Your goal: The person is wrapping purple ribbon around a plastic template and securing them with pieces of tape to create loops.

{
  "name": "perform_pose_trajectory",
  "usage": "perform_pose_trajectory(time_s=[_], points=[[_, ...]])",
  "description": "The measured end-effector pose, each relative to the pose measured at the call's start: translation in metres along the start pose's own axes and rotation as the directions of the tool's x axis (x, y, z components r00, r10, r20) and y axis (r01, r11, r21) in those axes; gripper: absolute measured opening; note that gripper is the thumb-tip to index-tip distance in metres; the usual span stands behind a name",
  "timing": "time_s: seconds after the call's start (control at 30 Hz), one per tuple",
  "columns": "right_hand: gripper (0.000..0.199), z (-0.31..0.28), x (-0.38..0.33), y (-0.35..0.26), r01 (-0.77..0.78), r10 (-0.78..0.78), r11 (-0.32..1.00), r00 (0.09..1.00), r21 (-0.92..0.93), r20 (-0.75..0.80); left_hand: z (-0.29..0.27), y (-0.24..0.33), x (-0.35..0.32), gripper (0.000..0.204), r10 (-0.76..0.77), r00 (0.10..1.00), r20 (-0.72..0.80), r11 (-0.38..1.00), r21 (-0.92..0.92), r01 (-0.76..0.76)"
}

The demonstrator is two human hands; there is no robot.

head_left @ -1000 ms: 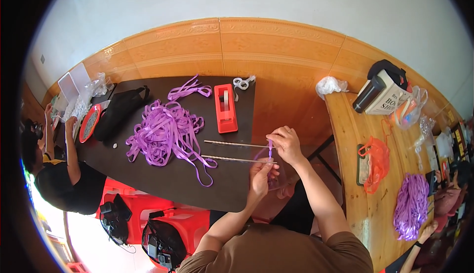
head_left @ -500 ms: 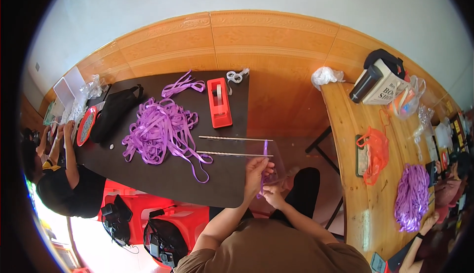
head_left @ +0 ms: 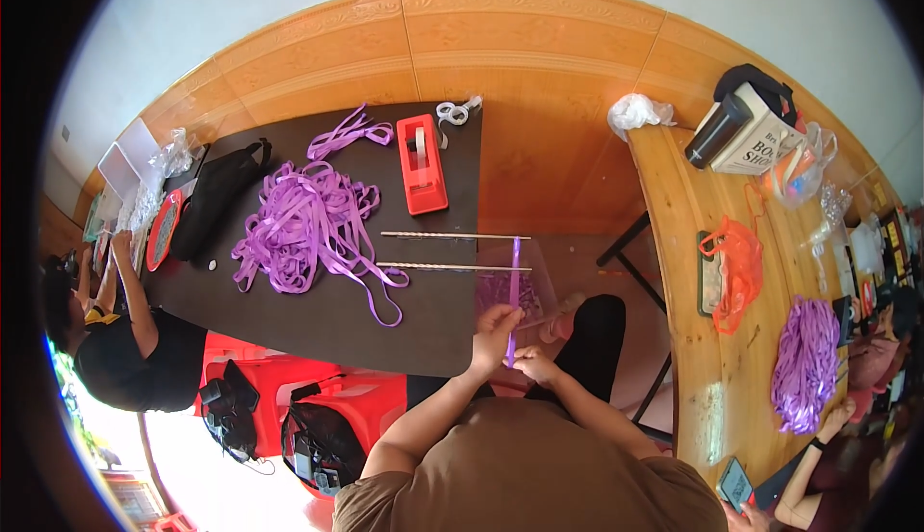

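Note:
Two thin twisted rods [head_left: 452, 267] jut past the right edge of the dark table, lying roughly parallel. A purple ribbon [head_left: 514, 286] runs across them near their free ends and down to my hands. My left hand [head_left: 495, 336] is closed on the ribbon just below the nearer rod. Slightly lower and to the right, my right hand [head_left: 535, 365] pinches the ribbon's lower part. Between rods and hands the strip looks straight and taut. A big tangled heap of purple ribbon [head_left: 306, 229] lies on the table left of the rods.
A red tape dispenser [head_left: 422, 166] and scissors [head_left: 452, 113] lie at the table's back. A clear plastic bin [head_left: 539, 286] stands below the rods. The wooden table [head_left: 688, 397] on the right holds a red bag [head_left: 736, 272] and a purple bundle [head_left: 806, 363]. People sit at both sides.
My hands have drawn back from the rods toward me. A longer, straighter stretch of ribbon now shows between rods and hands. The whole view has shifted slightly.

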State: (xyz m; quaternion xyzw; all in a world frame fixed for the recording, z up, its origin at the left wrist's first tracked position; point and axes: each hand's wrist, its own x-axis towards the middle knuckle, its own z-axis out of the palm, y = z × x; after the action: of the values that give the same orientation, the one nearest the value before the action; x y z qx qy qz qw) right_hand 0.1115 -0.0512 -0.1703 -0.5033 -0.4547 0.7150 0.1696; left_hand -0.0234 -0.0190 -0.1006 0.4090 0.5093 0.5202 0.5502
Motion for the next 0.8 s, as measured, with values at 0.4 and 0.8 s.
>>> perform_pose_trajectory(time_s=[0.4, 0.8], points=[[0.022, -0.005, -0.012, 0.031, 0.062, -0.085, 0.989, 0.98, 0.131, 0.181, 0.02, 0.04, 0.009, 0.023, 0.097, 0.994, -0.05, 0.985, -0.138, -0.104], [0.019, -0.002, -0.027, 0.02, 0.151, -0.191, 0.968, 0.962, 0.202, 0.197, 0.031, 0.058, -0.014, 0.018, -0.084, 0.993, -0.084, 0.919, -0.391, 0.045]])
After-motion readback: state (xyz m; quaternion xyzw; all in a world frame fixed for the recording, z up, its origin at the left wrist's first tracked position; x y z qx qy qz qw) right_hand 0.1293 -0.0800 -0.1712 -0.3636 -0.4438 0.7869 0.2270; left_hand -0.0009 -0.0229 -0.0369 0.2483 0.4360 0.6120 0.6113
